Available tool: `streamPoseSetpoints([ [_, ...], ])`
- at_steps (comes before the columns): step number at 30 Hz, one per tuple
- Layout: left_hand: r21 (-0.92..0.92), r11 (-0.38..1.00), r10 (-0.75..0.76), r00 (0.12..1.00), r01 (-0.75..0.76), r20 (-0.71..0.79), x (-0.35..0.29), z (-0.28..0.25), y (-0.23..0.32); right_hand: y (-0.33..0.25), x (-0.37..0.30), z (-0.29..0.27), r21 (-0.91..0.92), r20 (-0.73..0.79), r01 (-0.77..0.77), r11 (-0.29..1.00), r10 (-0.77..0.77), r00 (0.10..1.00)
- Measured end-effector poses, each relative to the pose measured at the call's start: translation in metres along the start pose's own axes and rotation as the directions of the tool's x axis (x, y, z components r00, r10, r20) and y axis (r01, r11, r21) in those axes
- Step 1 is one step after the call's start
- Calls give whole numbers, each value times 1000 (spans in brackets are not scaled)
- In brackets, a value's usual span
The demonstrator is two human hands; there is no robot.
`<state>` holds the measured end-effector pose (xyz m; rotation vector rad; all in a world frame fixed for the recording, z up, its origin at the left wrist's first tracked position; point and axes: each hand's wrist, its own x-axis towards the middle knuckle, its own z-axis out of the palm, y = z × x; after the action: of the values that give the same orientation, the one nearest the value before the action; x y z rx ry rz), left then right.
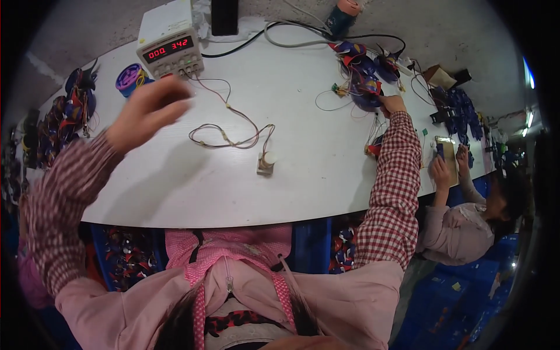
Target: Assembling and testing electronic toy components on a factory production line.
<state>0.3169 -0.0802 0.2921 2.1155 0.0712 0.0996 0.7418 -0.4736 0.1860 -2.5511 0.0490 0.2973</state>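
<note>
My left hand [150,115] is raised above the left part of the table, blurred by motion. Its thumb stands apart from the curled fingers, and nothing shows between them. On the far right of the table, my right hand [393,105] closes its fingertips on the near edge of a purple-and-red plastic shell [366,100]; the grip is partly hidden. This shell belongs to a pile of glossy shells [352,52] with thin wires and small green boards. In mid-table stands a small block with a round whitish top [266,163], joined by looped wires [233,143] to a power supply [169,44].
A purple-and-blue spool [130,79] sits beside the power supply. More shells [74,108] lie at the left edge. Another shell [373,147] with wires is beside my right forearm. On the right, a co-worker's hands [441,170] work at a board. Bins of shells [129,254] stand below the table.
</note>
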Motion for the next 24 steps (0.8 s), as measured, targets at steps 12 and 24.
streamPoseSetpoints([
  [12, 370, 905, 196, 978, -210, 74, 287, 250, 36, -29, -123, 13, 401, -152, 193, 895, -143, 978],
  [24, 90, 991, 75, 959, -102, 273, 273, 238, 47, -12, -174, 6, 369, -205, 403, 837, -350, 914],
])
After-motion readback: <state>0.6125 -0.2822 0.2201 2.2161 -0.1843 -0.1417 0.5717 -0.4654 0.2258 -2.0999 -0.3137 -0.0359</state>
